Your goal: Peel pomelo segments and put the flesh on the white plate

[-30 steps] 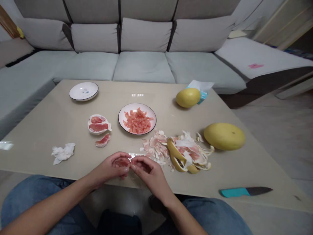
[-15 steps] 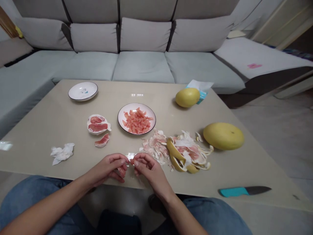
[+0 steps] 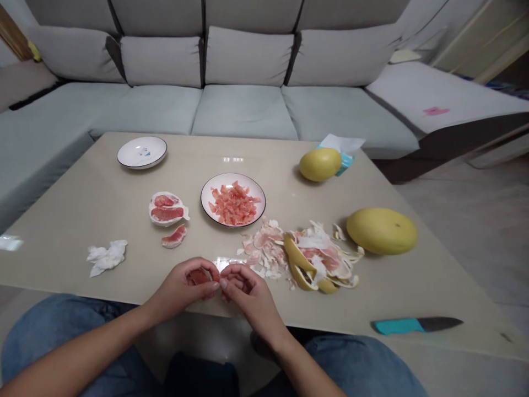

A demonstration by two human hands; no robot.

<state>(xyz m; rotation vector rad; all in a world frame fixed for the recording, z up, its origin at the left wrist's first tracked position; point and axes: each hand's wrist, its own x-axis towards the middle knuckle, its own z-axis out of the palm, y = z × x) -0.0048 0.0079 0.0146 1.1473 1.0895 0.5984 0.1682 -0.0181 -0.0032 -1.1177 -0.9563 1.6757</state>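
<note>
Over the table's near edge, my left hand (image 3: 179, 289) curls around a red pomelo segment (image 3: 199, 277), partly hidden by the fingers. My right hand (image 3: 250, 295) is closed in a pinch, its fingertips meeting the left ones at a small bit of pomelo flesh (image 3: 217, 278) that is mostly covered. Beyond the hands, a white plate (image 3: 205, 212) with a dark rim bears a heap of pink pomelo pieces (image 3: 235, 204). Left of it lie a partly peeled pomelo chunk (image 3: 167, 209) and a loose pomelo segment (image 3: 174, 237).
Right of my hands are torn membranes (image 3: 266, 248) and yellow rind (image 3: 300, 264). Two whole pomelos (image 3: 382, 231) (image 3: 320, 164) sit farther right, one by a tissue pack (image 3: 346, 160). A teal-handled knife (image 3: 400, 326) lies near the front edge. Crumpled tissue (image 3: 107, 257) and another plate (image 3: 141, 160) are left.
My two hands have come together, fingertips now touching where a small gap was. The left hand has turned slightly, with the segment tucked behind its fingers. The view has shifted a little.
</note>
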